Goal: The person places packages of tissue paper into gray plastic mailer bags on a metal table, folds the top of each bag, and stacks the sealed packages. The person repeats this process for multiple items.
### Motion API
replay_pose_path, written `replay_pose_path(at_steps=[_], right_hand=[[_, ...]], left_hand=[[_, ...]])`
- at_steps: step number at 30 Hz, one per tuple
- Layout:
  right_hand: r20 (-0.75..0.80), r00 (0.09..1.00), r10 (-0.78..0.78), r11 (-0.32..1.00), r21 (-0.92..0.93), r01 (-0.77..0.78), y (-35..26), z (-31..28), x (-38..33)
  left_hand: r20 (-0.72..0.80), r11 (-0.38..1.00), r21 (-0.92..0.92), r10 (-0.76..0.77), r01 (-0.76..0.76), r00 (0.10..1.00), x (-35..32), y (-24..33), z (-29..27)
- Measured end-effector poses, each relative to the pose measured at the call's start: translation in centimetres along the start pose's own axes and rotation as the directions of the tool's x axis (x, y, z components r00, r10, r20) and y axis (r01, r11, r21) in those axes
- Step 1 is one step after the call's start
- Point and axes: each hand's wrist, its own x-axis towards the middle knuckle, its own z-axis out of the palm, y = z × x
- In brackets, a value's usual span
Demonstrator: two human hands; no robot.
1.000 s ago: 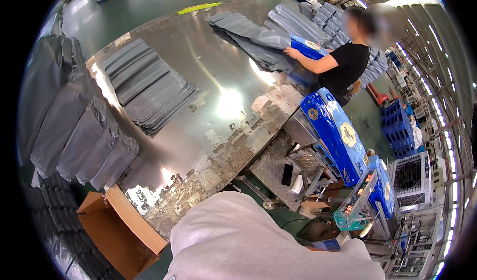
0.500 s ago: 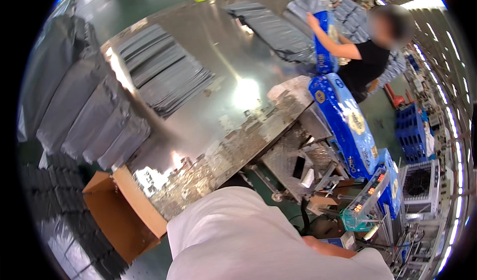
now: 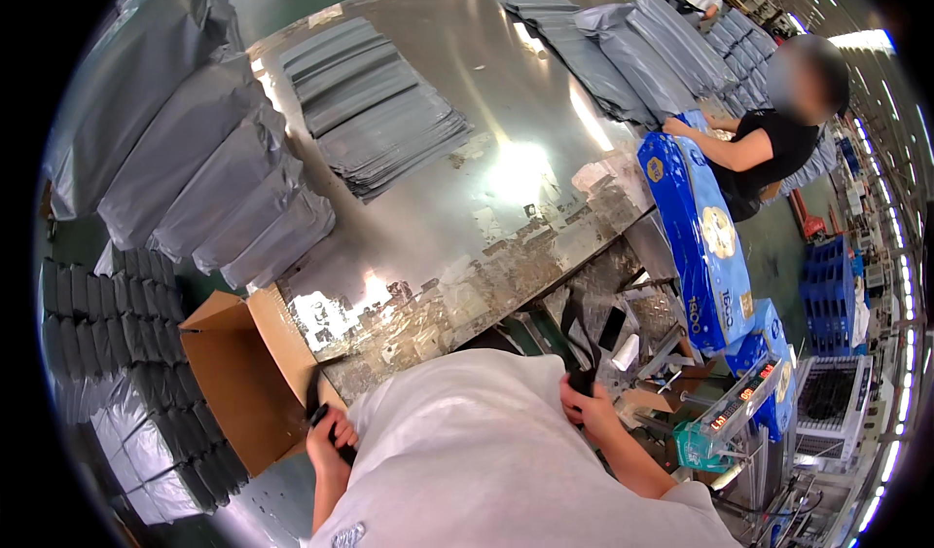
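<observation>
Beside the tabletop (image 3: 418,237), left hand (image 3: 333,437) and right hand (image 3: 590,408), each curled around a black strap (image 3: 582,383), should grip evenly, avoiding twists.

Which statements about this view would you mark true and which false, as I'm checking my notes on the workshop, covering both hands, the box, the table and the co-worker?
1. The grip of the left hand is closed on a black strap. True.
2. The grip of the right hand is empty. False: it too is closed on a black strap.
3. The cardboard box is shut. False: it stands open.
4. A flat pile of grey plastic lies on the metal table. True.
5. The co-worker wears white. False: the top is black.
</observation>
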Motion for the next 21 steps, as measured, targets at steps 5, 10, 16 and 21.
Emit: replay_pose_path(at_steps=[5, 10, 16, 21], right_hand=[[0.012, 0.997, -0.071, 0.995, -0.068, 0.072, -2.3, 3.1, 0.6], [0.103, 0.995, 0.002, 0.959, 0.281, -0.031, -1.6, 2.1, 2.9], [0.008, 0.988, 0.151, 0.652, 0.750, -0.106, -0.8, -0.9, 5.8], [-0.043, 0.998, 0.044, 0.871, 0.491, -0.017, -3.6, 1.8, 6.4]], left_hand=[[0.031, 0.996, 0.005, -0.087, 0.087, 0.996, 3.7, 1.1, 0.9], [0.158, 0.969, -0.154, -0.170, 0.195, 0.973, 4.1, 1.2, 3.0], [0.446, 0.913, -0.189, -0.250, 0.363, 0.860, 5.4, 0.0, 6.2], [0.177, 0.912, -0.193, -0.331, 0.363, 0.927, 6.9, -1.8, 7.0]])
